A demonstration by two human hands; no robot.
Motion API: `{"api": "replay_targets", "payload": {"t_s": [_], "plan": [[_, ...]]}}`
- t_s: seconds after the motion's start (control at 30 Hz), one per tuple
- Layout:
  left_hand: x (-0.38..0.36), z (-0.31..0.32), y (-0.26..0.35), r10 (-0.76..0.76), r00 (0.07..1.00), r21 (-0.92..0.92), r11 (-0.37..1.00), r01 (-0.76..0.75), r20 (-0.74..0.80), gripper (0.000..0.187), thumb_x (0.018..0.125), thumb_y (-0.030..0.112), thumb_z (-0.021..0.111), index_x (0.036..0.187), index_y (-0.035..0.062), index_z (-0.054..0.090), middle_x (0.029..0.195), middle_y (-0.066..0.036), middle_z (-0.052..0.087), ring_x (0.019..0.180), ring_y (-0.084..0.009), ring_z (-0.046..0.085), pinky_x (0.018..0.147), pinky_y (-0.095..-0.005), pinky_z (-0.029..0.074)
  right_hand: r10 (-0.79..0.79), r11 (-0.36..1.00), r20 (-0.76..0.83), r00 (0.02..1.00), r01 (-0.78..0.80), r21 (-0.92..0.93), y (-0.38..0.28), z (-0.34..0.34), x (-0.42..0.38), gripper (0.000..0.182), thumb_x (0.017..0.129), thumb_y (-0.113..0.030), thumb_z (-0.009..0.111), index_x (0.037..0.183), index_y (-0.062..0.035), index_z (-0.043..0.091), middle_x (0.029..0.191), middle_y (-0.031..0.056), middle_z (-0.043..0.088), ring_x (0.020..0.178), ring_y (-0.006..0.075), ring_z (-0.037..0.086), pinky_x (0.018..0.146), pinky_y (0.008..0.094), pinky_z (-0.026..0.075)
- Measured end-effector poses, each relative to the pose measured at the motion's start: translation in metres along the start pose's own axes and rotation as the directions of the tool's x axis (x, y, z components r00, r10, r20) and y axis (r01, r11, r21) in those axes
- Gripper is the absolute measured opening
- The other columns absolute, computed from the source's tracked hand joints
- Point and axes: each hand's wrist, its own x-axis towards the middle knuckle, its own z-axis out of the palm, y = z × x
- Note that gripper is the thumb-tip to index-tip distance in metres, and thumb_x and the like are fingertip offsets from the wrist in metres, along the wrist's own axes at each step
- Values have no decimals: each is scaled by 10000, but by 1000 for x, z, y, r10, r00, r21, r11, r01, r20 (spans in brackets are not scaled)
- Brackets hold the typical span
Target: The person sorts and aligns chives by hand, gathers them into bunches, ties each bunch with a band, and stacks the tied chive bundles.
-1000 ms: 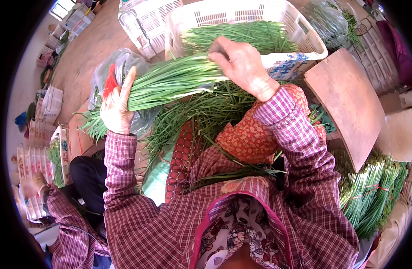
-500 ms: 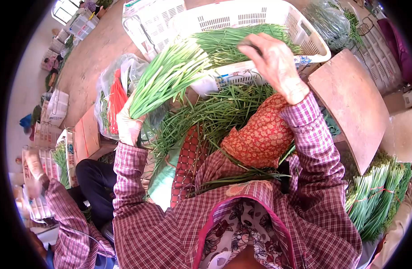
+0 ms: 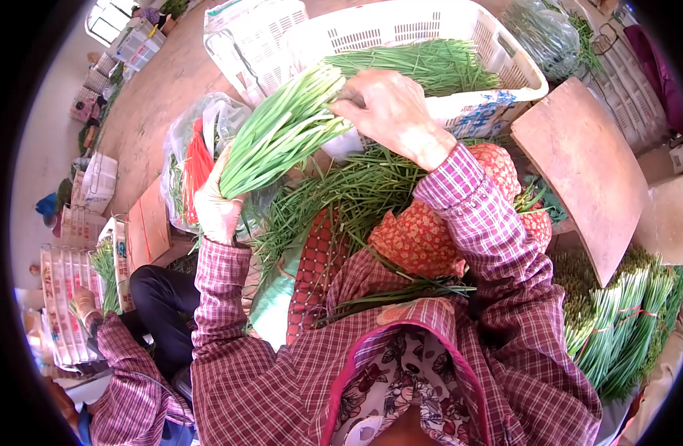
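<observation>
A thick bunch of chives (image 3: 278, 134), green with paler upper ends, leans up and to the right in my left hand (image 3: 218, 204), which is closed around its lower part. At its upper right edge, my right hand (image 3: 390, 111) pinches with thumb and forefinger against the stalks; how many it grips is hidden. Behind that hand, more chives (image 3: 423, 63) lie in a white plastic basket (image 3: 531, 74). Loose green leaves (image 3: 356, 182) are heaped over my lap, beside a red flowered cloth (image 3: 408, 238).
Tied bundles of chives (image 3: 624, 320) stand at the right, below a brown board (image 3: 579, 163). Red ties (image 3: 198, 160) hang by a plastic bag (image 3: 174, 141) on the left. A co-worker's sleeve (image 3: 137, 379) shows at lower left, near white crates (image 3: 66, 290).
My right hand has moved left and down from above the basket to the upper edge of the bunch. The left hand stays nearly in place. The co-worker's hand has lowered.
</observation>
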Motion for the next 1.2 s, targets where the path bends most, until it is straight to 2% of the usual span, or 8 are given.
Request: {"api": "replay_targets", "payload": {"t_s": [0.2,0.37,0.43,0.53,0.73,0.8,0.87,1.2], "plan": [[-1,-5,-4,15,1000,-62,998,-16,-14,459,871,-107,500,1326,-54,474,1364,-132,505,1174,-194,552,1003,-328,462,0,922,-152,988,-59,-382,36,-21,-10,253,835,-293,630,713,-71,636,720,53,605,650,222,628,551,366,487],[2,-1,0,-110,994,-422,901,98,-5,483,842,-135,527,1316,-48,490,1353,-128,518,1172,-178,551,1001,-316,459,-32,967,-169,985,-12,-255,9,-25,-10,262,825,-315,647,718,-76,643,719,55,608,677,240,639,568,394,494],[1,8,-3,127,992,270,955,-122,2,501,832,-145,533,1319,-38,493,1356,-127,517,1171,-173,550,999,-316,459,-26,976,-155,988,-8,-219,-7,-14,-4,261,822,-318,652,717,-79,648,716,54,608,680,243,639,573,399,495],[0,13,0,156,987,401,902,-159,39,496,844,-137,520,1328,-32,484,1362,-129,510,1173,-179,550,1002,-321,458,-53,968,-83,995,31,-248,-5,1,2,273,823,-331,654,700,-87,649,720,39,609,661,215,636,544,377,495],[-5,-5,-6,-15,999,-106,994,12,-30,492,842,-130,526,1324,-37,484,1358,-130,512,1169,-201,557,1007,-343,463,-48,930,-240,969,-44,-365,39,-28,-6,164,805,-261,689,760,-104,671,702,34,587,629,196,625,554,340,539],[-1,-16,-17,24,999,77,997,-21,-36,469,861,-99,520,1324,-41,480,1360,-131,509,1167,-223,560,1008,-368,467,-62,924,-199,978,-19,-382,34,-35,-10,154,783,-257,709,826,-112,683,777,38,598,728,217,638,617,352,547],[0,-16,-19,-79,996,-274,960,62,-52,424,900,-38,492,1324,-39,480,1353,-139,514,1169,-242,561,1002,-390,471,-248,936,-188,950,186,-298,21,-29,-8,216,823,-314,688,938,-131,693,801,18,598,671,187,615,563,349,527],[-4,-20,-32,-122,991,-4,992,122,53,400,889,-30,513,1288,-2,524,1264,-138,583,1105,-247,599,945,-423,509,-5,967,-24,1000,11,254,17,2,-1,209,796,-294,680,890,-107,689,821,79,629,816,289,620,725,387,500]]}}
